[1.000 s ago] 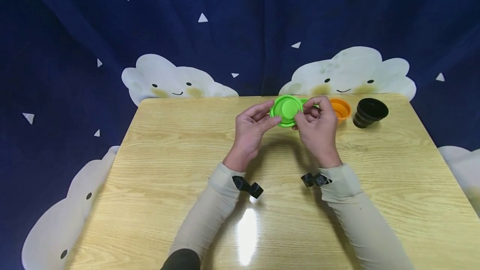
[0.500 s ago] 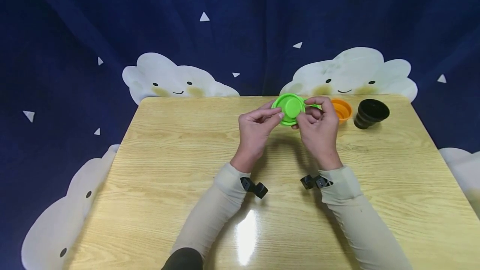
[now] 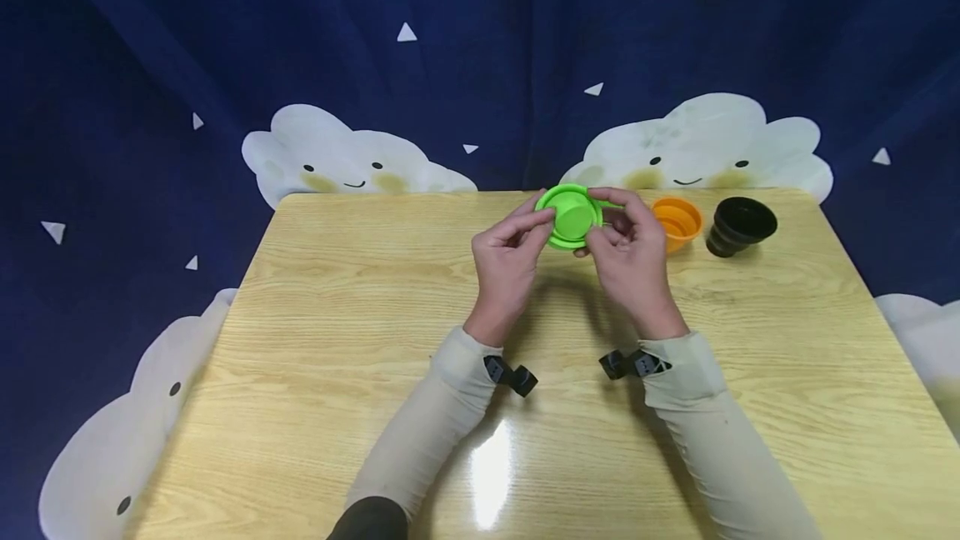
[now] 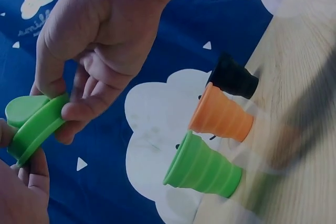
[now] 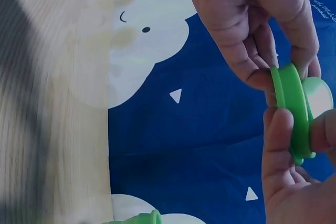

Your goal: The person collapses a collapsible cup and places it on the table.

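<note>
- The left hand point(image 3: 510, 261) pinches the left side of a flattened green cup point(image 3: 575, 222) between thumb and fingers.
- The right hand point(image 3: 633, 263) pinches its right edge.
- It is held up over the far part of the table point(image 3: 337, 298).
- To its right, 3 cups stand rim-up in a row, left to right: tall green cup point(image 4: 205, 165), orange cup point(image 3: 678, 223), black cup point(image 3: 738, 225).
- Beyond hangs a blue curtain point(image 3: 450, 82).

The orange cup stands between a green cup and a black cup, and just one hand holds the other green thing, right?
Not quite: in the head view, the left hand and right hand both hold the other green thing. You're right about the orange cup.
</note>
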Tool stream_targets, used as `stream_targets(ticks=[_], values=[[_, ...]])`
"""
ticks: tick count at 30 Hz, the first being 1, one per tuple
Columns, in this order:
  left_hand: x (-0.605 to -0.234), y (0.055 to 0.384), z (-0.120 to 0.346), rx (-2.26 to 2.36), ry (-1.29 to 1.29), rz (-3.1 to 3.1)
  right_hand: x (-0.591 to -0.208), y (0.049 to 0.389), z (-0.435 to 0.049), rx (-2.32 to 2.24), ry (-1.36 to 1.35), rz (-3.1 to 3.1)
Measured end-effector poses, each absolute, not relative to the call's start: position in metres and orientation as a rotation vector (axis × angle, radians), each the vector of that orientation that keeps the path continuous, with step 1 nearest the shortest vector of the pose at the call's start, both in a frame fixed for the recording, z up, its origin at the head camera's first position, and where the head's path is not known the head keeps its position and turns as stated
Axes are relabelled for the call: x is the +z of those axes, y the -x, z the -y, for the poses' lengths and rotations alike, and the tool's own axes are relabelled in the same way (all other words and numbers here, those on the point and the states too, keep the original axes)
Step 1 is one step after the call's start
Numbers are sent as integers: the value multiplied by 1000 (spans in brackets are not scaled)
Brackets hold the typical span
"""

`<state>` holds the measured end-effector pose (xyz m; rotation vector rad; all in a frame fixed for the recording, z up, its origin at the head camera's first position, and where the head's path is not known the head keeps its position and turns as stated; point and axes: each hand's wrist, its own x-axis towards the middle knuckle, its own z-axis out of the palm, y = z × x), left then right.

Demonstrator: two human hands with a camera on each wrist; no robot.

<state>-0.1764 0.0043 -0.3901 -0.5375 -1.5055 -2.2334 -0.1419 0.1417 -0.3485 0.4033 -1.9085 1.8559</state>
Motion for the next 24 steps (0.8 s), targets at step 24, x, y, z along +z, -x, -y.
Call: stream_targets(ticks=[24], values=[[-376, 178, 2, -1657, 757, 1760, -368, 153, -149, 966, -543, 2088]])
